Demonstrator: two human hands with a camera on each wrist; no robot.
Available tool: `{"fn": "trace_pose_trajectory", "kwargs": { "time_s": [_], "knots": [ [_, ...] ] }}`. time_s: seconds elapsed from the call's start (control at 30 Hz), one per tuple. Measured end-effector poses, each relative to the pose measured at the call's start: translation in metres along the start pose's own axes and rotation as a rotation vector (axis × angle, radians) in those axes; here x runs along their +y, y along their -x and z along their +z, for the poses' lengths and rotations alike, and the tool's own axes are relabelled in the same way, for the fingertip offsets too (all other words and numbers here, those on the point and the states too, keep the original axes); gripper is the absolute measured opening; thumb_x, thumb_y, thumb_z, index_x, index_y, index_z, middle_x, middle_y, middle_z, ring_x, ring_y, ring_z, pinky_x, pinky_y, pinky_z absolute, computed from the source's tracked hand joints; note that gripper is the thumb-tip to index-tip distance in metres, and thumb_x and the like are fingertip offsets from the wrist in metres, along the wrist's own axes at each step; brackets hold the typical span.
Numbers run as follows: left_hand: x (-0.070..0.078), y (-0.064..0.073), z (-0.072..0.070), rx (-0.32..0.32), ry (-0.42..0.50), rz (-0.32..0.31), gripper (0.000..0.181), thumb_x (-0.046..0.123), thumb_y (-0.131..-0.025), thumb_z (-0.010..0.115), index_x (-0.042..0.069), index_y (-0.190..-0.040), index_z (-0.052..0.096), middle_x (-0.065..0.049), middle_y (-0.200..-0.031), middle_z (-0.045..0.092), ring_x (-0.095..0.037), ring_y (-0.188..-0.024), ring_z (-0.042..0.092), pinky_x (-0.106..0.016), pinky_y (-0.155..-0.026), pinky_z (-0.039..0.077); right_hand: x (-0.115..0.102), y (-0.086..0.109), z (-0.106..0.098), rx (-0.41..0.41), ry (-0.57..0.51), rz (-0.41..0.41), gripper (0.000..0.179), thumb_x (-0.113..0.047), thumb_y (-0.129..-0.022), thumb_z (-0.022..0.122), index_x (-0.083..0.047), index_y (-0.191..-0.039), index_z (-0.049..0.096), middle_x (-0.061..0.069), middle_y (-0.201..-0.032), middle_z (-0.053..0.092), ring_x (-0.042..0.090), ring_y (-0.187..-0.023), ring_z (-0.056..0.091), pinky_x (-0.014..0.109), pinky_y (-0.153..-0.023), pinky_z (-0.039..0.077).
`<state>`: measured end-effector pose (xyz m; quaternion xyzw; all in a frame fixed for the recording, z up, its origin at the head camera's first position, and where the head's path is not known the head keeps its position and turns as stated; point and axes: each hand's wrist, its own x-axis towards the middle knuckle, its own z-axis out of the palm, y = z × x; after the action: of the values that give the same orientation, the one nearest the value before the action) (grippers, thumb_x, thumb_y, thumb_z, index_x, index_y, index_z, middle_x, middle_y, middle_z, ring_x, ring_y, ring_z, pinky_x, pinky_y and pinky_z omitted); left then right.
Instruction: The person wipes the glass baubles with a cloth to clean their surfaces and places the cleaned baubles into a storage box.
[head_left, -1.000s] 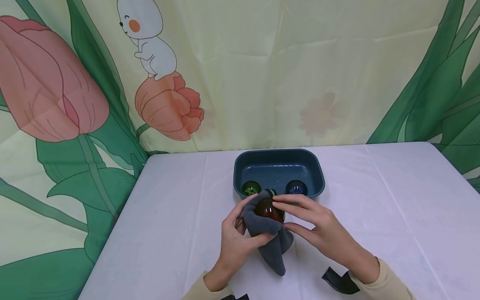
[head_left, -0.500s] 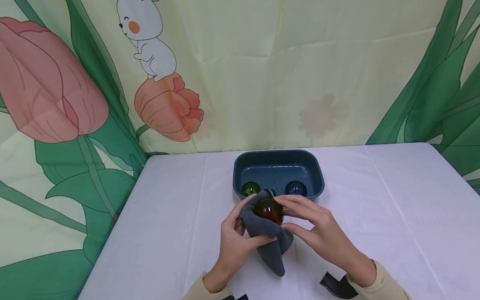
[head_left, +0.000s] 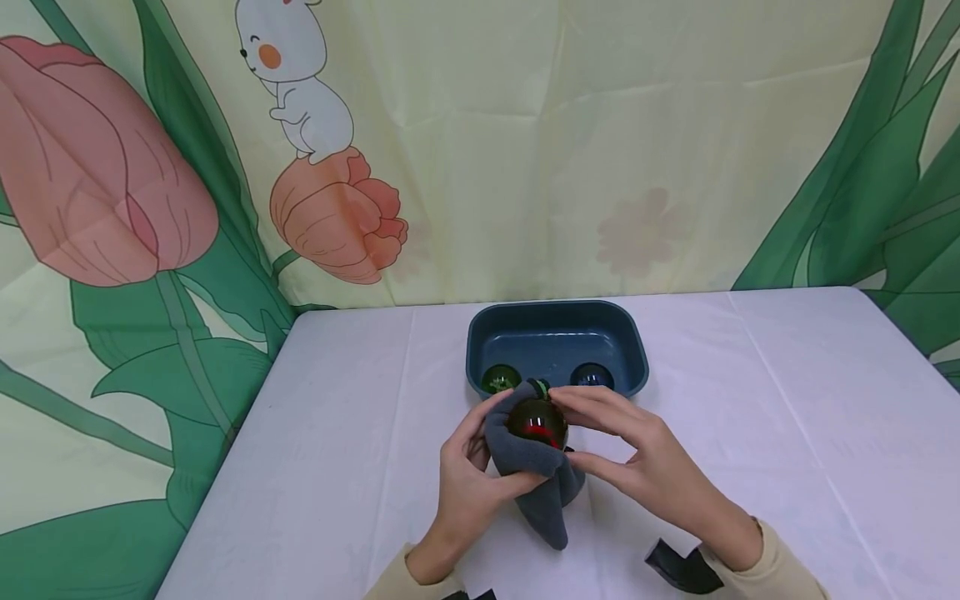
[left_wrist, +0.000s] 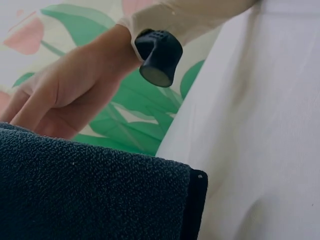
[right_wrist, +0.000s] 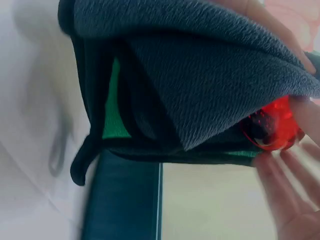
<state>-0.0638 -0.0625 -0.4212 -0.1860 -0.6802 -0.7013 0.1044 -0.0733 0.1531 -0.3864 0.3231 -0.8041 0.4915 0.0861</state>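
In the head view, my left hand (head_left: 472,483) holds a dark grey-blue cloth (head_left: 513,454) from the left, thumb in front. A dark red, glossy, see-through ball (head_left: 536,421) sits cradled in the cloth. My right hand (head_left: 645,458) pinches the ball's right side, fingertips near its top and thumb low by the cloth's edge. The right wrist view shows the folded cloth (right_wrist: 215,85) with a green underside, and the ball (right_wrist: 282,125) glowing red by the fingers. The left wrist view shows the cloth (left_wrist: 90,190) covering part of my hand (left_wrist: 70,90).
A dark blue plastic tub (head_left: 555,342) stands just beyond my hands on the white-covered table (head_left: 360,433). Inside, near its front wall, lie a green ball (head_left: 501,378) and a blue ball (head_left: 592,375). Behind the table hangs a printed cloth backdrop (head_left: 495,167).
My right fingers have shifted slightly over the red ball, and more of its surface now shows. The left hand and the cloth have barely moved.
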Motion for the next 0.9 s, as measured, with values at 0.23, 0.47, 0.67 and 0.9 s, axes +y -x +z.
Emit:
{"fn": "trace_pose_trajectory", "kwargs": {
  "time_s": [0.23,0.47,0.67,0.9],
  "knots": [
    [-0.001,0.0,0.0,0.015,0.034,-0.029,0.071,0.0,-0.074,0.085,0.005,-0.138,0.054,-0.017,-0.128,0.065,-0.021,-0.114,0.066,-0.031,-0.101,0.052,0.004,0.001,0.002,0.02,0.096,-0.149,0.047,-0.039,-0.093,0.063,-0.012,-0.131,0.065,0.006,-0.136,0.06,0.01,-0.126,0.055,0.015,-0.097,0.049],
    [0.0,0.001,0.001,0.021,0.028,-0.055,0.072,0.005,-0.074,0.087,0.005,-0.138,0.054,-0.015,-0.127,0.066,-0.022,-0.112,0.067,-0.031,-0.101,0.052,0.0,0.003,0.003,0.032,0.119,-0.105,0.047,-0.031,-0.089,0.068,-0.013,-0.132,0.064,0.004,-0.136,0.06,0.011,-0.125,0.056,0.015,-0.096,0.049],
    [0.0,0.002,0.001,0.019,0.023,-0.052,0.074,0.01,-0.074,0.088,0.007,-0.139,0.054,-0.012,-0.129,0.066,-0.022,-0.115,0.066,-0.031,-0.102,0.05,-0.006,0.003,0.006,0.058,0.035,-0.016,0.066,0.008,-0.074,0.081,-0.011,-0.135,0.062,0.005,-0.132,0.061,0.011,-0.117,0.062,0.024,-0.087,0.057],
    [0.002,0.002,0.002,0.005,0.014,-0.05,0.074,0.009,-0.073,0.088,0.012,-0.139,0.055,-0.01,-0.131,0.064,-0.023,-0.118,0.064,-0.032,-0.103,0.049,-0.008,0.002,0.006,0.046,-0.198,0.176,0.05,-0.005,-0.085,0.075,-0.007,-0.133,0.062,0.012,-0.129,0.064,0.018,-0.11,0.067,0.027,-0.083,0.059]
  ]
}}
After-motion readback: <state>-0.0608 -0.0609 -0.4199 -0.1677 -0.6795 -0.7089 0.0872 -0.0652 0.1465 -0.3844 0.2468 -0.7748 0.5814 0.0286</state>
